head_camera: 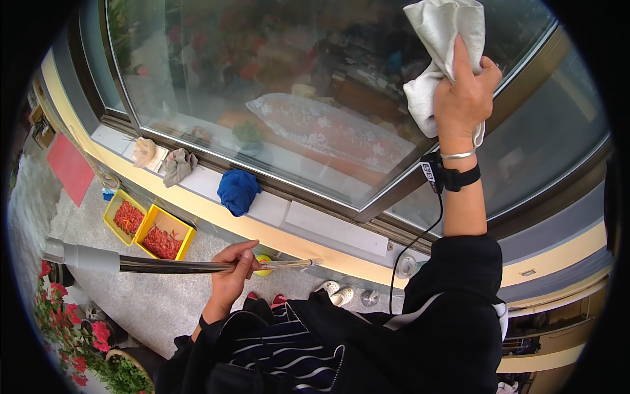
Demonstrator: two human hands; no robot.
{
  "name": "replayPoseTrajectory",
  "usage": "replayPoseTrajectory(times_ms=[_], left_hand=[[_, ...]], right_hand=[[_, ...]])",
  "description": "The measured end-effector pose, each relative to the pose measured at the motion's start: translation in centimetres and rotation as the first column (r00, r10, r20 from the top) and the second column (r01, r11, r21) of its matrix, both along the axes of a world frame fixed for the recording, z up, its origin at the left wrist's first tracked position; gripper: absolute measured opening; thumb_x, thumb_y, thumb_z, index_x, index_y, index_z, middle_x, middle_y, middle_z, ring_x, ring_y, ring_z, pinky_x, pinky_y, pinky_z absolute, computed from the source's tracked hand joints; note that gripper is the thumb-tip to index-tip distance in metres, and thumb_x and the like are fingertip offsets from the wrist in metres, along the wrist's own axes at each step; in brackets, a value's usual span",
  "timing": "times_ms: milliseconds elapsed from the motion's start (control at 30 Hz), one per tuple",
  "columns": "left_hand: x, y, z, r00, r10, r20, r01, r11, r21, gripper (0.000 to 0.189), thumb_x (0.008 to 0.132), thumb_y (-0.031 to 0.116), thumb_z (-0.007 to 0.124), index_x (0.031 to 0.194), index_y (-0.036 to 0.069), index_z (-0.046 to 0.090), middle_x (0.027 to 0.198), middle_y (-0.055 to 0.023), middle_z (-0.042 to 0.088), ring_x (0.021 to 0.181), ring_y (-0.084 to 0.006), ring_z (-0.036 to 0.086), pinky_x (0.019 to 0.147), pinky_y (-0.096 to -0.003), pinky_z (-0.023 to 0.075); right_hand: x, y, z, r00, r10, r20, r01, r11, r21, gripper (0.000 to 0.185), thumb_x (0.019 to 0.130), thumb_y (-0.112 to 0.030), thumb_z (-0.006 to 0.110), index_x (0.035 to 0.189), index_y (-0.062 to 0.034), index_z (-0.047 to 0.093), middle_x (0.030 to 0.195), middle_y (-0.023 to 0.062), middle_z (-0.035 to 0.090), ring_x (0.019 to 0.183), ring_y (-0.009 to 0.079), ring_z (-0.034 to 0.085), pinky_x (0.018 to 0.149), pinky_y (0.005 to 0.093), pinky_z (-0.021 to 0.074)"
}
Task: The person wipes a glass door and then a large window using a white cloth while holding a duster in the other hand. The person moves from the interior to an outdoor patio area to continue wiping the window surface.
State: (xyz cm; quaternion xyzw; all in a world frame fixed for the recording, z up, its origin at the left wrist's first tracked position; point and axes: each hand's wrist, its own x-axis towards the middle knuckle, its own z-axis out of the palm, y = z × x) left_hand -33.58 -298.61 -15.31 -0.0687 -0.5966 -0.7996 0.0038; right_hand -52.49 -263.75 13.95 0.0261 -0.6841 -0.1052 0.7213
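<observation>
My right hand point(465, 101) presses a bunched white cloth point(455, 29) against the window glass point(295, 54), near the frame's upright bar. Its index finger lies extended along the cloth. A bracelet and a black strap with a small wired device point(433, 172) sit on that wrist. Lower down and to the left, my left hand point(234, 271) grips a shiny metal pole point(172, 265) with a grey sleeve at its far left end. The pole's thin end comes close to the wall under the sill; whether it touches is unclear.
Along the window sill point(334, 229) lie a blue cloth point(238, 192), a grey rag point(179, 166) and a beige one point(144, 151). Yellow crates point(187, 241) of red peppers stand on the floor, near white clogs point(342, 295). Potted red flowers point(101, 335) are at lower left.
</observation>
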Motion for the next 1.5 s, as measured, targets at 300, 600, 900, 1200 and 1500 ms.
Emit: replayPoseTrajectory(times_ms=[300, 600, 900, 1200, 1500], left_hand=[[-1.5, 1.8, -0.3, 0.997, -0.067, 0.041, 0.069, 0.996, -0.049, 0.025, 0.104, 0.005, 0.058, 0.125, 0.0, 0.07, 0.074, -0.0042, 0.065, 0.057, -0.005, 0.048, 0.054, -0.0211, 0.0381], [-1.0, 0.9, -0.4, 0.996, -0.054, 0.076, 0.06, 0.996, -0.072, 0.025, 0.105, 0.006, 0.057, 0.126, -0.002, 0.067, 0.074, -0.0059, 0.062, 0.061, -0.0095, 0.054, 0.055, -0.0226, 0.0432], [-1.6, 2.0, -1.2, 0.998, -0.05, 0.047, 0.05, 0.999, -0.012, 0.024, 0.105, 0.006, 0.059, 0.126, -0.001, 0.068, 0.076, -0.005, 0.064, 0.06, -0.007, 0.05, 0.054, -0.0219, 0.0397], [-0.4, 2.2, -0.9, 0.994, -0.027, 0.108, 0.035, 0.996, -0.076, 0.025, 0.106, 0.008, 0.057, 0.126, -0.002, 0.067, 0.072, -0.0054, 0.059, 0.06, -0.0111, 0.053, 0.06, -0.0246, 0.0467], [1.1, 2.1, -0.8, 0.996, 0.033, 0.089, -0.027, 0.997, -0.074, 0.024, 0.105, 0.006, 0.058, 0.126, 0.0, 0.068, 0.075, -0.0055, 0.064, 0.058, -0.007, 0.05, 0.055, -0.0216, 0.0402]], right_hand=[[0.7, -1.5, -25.5, 0.697, 0.147, 0.702, -0.471, 0.832, 0.294, 0.014, 0.088, -0.017, 0.071, 0.101, -0.0136, 0.074, 0.113, 0.0059, 0.062, 0.07, 0.0168, 0.06, 0.052, 0.0305, 0.0546], [3.6, 2.1, -24.6, 0.589, 0.085, 0.804, -0.458, 0.854, 0.245, 0.039, 0.083, -0.012, 0.069, 0.121, -0.0197, 0.074, 0.117, 0.0119, 0.063, 0.081, 0.0223, 0.064, 0.068, 0.0337, 0.0553], [3.0, 3.1, -18.4, 0.935, 0.059, 0.351, -0.162, 0.948, 0.274, 0.042, 0.078, -0.01, 0.077, 0.117, -0.026, 0.079, 0.111, 0.0083, 0.06, 0.08, 0.0217, 0.065, 0.064, 0.0304, 0.0556], [4.7, 4.1, -37.8, 0.517, 0.164, 0.84, -0.531, 0.831, 0.164, 0.016, 0.096, -0.023, 0.067, 0.099, -0.0078, 0.071, 0.112, 0.0052, 0.065, 0.073, 0.0175, 0.067, 0.053, 0.0299, 0.0542], [4.5, 5.0, -27.9, 0.701, 0.198, 0.685, -0.435, 0.88, 0.19, 0.03, 0.086, -0.015, 0.072, 0.115, -0.0181, 0.075, 0.115, 0.0102, 0.063, 0.078, 0.0205, 0.062, 0.06, 0.0322, 0.0552]])
